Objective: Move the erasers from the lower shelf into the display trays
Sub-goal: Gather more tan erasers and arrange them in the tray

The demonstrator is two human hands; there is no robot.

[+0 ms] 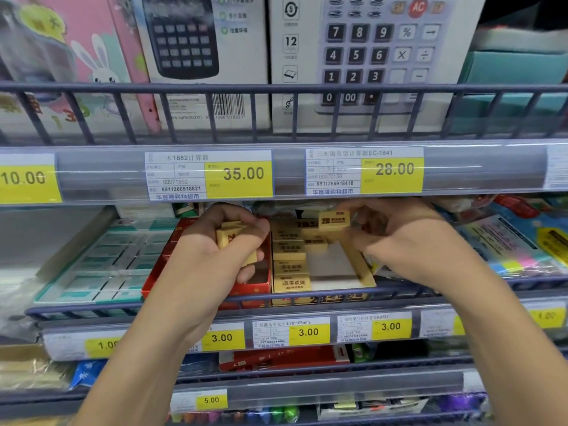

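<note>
My left hand (215, 244) grips a small stack of yellow erasers (229, 238) above the red display tray (166, 259). My right hand (396, 238) pinches one yellow eraser (334, 220) by its end over the yellow display tray (361, 272). That tray holds a column of yellow erasers (289, 265) along its left side, and a bare white floor shows on its right. Both trays stand on the middle shelf behind a wire rail (307, 298).
A teal tray of white erasers (101, 265) sits left of the red tray. Packets with coloured notes (522, 247) lie to the right. Calculator boxes (368, 56) fill the shelf above, close over my hands. Red boxes (282, 358) sit on the shelf below.
</note>
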